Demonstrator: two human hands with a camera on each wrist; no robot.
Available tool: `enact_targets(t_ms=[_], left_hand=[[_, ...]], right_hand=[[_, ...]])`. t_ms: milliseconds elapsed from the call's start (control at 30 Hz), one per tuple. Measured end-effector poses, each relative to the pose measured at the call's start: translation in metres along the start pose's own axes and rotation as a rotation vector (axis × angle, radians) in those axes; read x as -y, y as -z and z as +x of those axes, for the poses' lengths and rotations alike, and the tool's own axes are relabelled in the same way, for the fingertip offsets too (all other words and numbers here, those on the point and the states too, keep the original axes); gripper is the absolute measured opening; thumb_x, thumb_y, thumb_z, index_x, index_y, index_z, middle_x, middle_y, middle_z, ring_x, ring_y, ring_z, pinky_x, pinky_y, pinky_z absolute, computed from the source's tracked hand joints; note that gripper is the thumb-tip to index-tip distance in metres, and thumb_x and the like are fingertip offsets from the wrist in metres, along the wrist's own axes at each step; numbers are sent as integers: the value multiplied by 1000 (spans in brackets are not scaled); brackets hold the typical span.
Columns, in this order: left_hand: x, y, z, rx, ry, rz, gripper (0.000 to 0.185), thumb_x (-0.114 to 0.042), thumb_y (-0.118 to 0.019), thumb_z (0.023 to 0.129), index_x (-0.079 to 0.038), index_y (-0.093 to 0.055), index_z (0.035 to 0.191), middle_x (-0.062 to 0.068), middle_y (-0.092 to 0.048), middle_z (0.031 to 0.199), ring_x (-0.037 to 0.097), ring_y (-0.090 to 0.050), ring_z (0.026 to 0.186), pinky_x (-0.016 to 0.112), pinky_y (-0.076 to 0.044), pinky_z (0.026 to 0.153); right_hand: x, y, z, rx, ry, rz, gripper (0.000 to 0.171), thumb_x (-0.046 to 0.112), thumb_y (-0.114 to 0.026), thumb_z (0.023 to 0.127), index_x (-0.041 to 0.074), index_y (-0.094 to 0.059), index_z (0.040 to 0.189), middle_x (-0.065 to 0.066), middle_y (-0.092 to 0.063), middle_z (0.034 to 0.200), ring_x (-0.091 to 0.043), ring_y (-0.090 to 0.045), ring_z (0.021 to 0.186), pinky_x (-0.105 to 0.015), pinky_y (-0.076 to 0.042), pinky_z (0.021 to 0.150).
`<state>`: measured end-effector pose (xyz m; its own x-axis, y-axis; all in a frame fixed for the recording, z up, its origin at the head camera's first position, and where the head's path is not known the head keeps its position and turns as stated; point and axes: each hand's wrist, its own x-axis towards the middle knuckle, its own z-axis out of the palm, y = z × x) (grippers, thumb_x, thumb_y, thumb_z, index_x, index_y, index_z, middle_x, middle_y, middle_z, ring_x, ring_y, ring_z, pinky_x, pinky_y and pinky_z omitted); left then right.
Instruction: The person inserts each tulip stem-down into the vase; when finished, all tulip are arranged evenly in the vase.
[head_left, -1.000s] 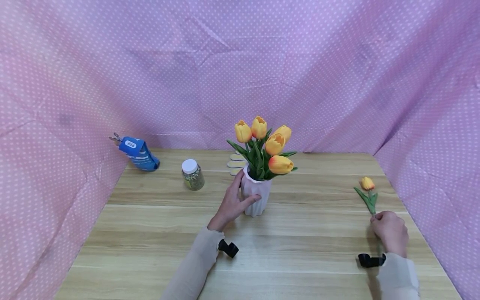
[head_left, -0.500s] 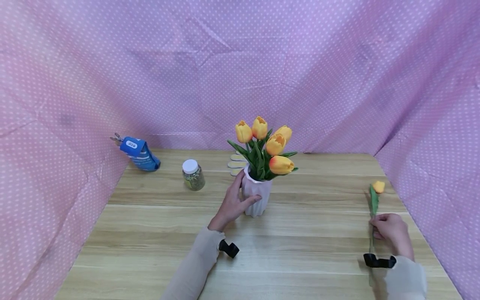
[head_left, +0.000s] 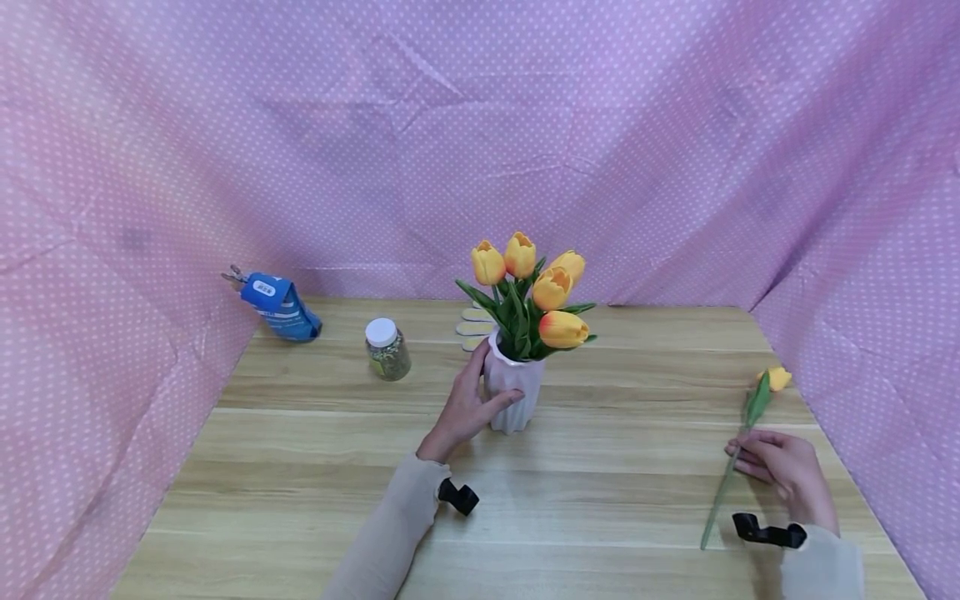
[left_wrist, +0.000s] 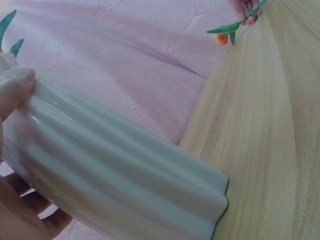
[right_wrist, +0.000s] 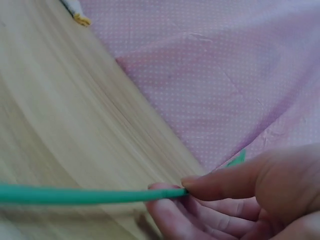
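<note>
A white ribbed vase stands upright mid-table in the head view, filled with several yellow-orange artificial tulips and green leaves. My left hand grips its left side, thumb across the front; the left wrist view shows the thumb on the glossy vase wall and fingers around the other side. At the right of the table my right hand pinches a single yellow tulip by its green stem between thumb and fingers. Its bloom points away to the far right, and the bare stem end slants toward the near left.
Behind the vase lies a glove, partly hidden, with its fingers showing. A clear jar with a white lid and a blue clipped pouch stand to the left. Pink dotted cloth encloses the wooden table at back and sides.
My right hand has shifted slightly right and turned the single tulip: its bloom swings to the right and its stem end to the left. The left hand and vase stay put.
</note>
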<state>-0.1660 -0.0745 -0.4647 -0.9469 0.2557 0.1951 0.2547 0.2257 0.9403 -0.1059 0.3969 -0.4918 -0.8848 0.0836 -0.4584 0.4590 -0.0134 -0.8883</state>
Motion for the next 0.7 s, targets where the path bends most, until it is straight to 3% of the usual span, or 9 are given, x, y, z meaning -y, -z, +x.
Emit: enact_targets(t_ms=[233, 700], left_hand=[[1, -1, 1, -4, -8, 5, 83, -34, -75, 84, -38, -24, 149, -8, -40, 152, 19, -40, 141, 56, -28, 119], [-1, 0, 0, 1, -8, 5, 84, -39, -75, 83, -36, -23, 149, -5, -40, 153, 22, -39, 142, 56, -28, 119]], right_hand=[[-7, -2, 0, 30, 10, 175, 16, 2, -61, 92, 18, -63, 89, 6, -76, 83, -8, -73, 81, -26, -61, 73], [-14, -20, 3, 163, 171, 544, 24, -7, -47, 96, 6, -68, 96, -6, -76, 93, -18, -74, 88, -32, -62, 76]])
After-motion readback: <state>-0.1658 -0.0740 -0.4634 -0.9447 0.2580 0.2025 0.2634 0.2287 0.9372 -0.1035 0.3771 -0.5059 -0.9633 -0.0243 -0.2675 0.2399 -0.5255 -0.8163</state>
